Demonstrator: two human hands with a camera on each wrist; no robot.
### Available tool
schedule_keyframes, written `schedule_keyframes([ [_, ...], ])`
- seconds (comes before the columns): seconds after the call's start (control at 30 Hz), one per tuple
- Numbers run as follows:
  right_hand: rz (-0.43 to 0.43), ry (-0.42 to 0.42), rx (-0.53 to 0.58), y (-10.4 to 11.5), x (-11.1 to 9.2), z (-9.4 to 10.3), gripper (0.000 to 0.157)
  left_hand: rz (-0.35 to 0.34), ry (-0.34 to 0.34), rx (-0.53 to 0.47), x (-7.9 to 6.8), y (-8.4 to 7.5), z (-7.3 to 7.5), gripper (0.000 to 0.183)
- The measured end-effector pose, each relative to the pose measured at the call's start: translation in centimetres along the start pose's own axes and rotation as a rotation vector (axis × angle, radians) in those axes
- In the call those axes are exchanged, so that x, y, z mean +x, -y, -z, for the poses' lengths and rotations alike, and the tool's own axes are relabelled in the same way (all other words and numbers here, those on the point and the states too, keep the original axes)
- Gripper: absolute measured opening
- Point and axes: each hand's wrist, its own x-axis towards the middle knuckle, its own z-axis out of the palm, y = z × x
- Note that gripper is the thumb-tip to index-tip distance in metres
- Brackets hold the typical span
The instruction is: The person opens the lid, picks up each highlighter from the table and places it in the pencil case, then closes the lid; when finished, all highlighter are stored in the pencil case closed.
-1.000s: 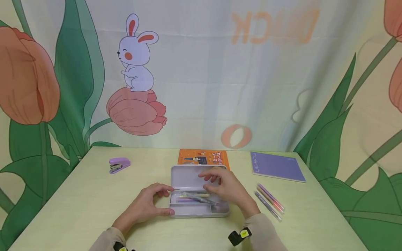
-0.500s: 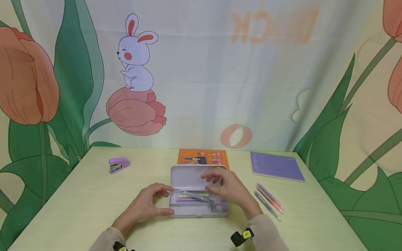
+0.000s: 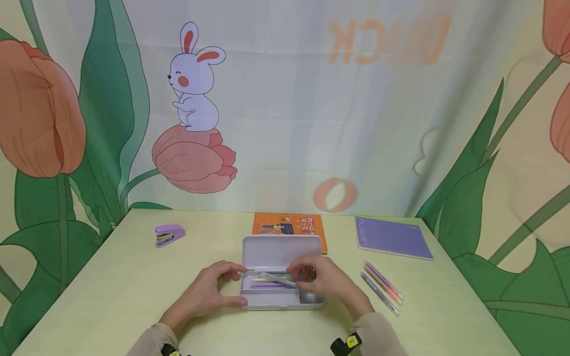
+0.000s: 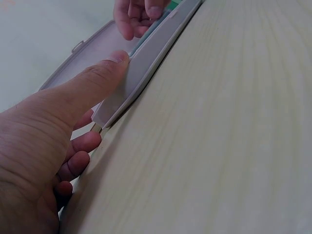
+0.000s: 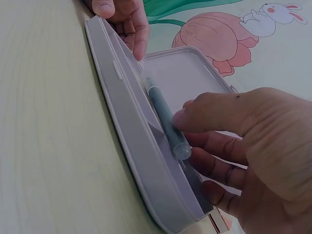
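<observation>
A pale lilac pencil case (image 3: 269, 298) lies on the table with its lid (image 3: 267, 251) raised at the back. My left hand (image 3: 207, 289) holds the case's left end, thumb at the front corner and fingers at the back one. Over the right part of the case, my right hand (image 3: 327, 281) pinches a grey-teal pen (image 5: 165, 114) near its end, thumb on one side and fingers on the other. That pen slants over several other pens (image 3: 267, 284) in the rear compartment. The case's right end is partly hidden by the right hand in the head view.
Behind the case lies an orange book (image 3: 289, 225), partly covered by the lid. A purple notebook (image 3: 394, 237) sits at the back right, with loose pens (image 3: 383, 284) in front of it. A purple stapler (image 3: 169, 235) stands at the back left.
My right hand has come down from in front of the lid to the pens and its fingers have closed on the grey-teal pen. The left hand has stayed at the case.
</observation>
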Motion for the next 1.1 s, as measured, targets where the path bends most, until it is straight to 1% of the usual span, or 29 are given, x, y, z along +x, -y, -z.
schedule_keyframes([
  [0.2,-0.033,0.010,-0.015,-0.1,0.0,-0.4,0.028,0.002,-0.003,0.008,0.0,0.1,-0.1,0.071],
  [0.5,-0.026,-0.018,-0.013,-0.2,0.1,-0.6,0.031,0.016,0.005,0.004,0.1,0.0,-0.1,0.071],
  [0.63,-0.018,-0.050,-0.028,0.0,0.1,-0.3,0.029,0.011,0.004,-0.001,0.1,-0.1,0.0,0.070],
  [0.73,0.018,-0.097,-0.053,0.3,0.0,0.4,0.028,0.004,0.001,-0.004,0.1,-0.2,0.0,0.070],
  [0.87,0.051,-0.150,-0.063,0.5,-0.6,2.1,0.029,0.000,-0.002,-0.004,0.1,-0.2,0.0,0.070],
  [0.97,0.043,-0.197,-0.066,0.2,-1.2,3.6,0.031,0.008,-0.001,-0.003,0.1,-0.1,0.0,0.071],
  [1.1,-0.012,-0.286,-0.081,-0.1,-2.6,5.9,0.033,0.024,0.002,0.000,0.1,0.0,-0.1,0.071],
])
